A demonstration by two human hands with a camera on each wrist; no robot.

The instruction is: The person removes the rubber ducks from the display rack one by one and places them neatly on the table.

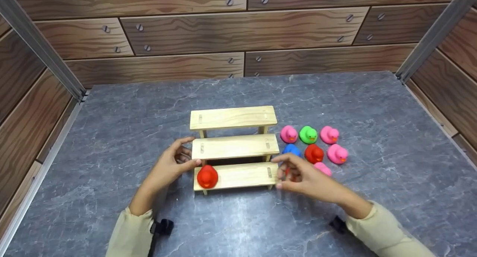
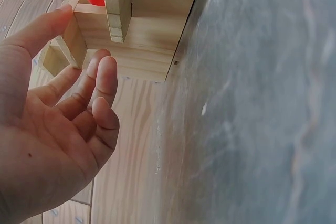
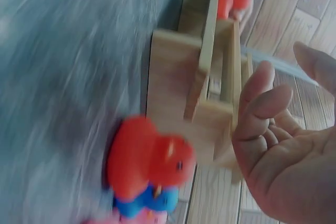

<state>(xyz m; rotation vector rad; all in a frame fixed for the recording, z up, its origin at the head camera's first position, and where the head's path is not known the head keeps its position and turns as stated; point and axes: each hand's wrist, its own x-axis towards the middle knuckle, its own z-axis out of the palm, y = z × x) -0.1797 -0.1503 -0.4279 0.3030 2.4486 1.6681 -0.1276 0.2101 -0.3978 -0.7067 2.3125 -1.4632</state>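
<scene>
A pale wooden three-step stand (image 1: 235,147) stands mid-table, with a red rubber duck (image 1: 207,177) at the left end of its lowest step. At the stand's left end is my left hand (image 1: 171,162), fingers loosely bent; thumb and index fingertip are right at the middle step's edge. My right hand (image 1: 303,177) hovers by the right end of the lowest step with nothing in its fingers. In the right wrist view, a second red duck (image 3: 136,158) sits on the table below that hand (image 3: 294,156), beside the stand; the head view shows it mostly hidden behind the fingers.
Right of the stand are several more ducks: a green duck (image 1: 308,135), a blue duck (image 1: 291,150), another red duck (image 1: 314,153) and several pink ones, such as one pink duck (image 1: 337,154). Wood-patterned panels (image 1: 238,33) wall the grey marbled table (image 1: 130,111) at back and sides.
</scene>
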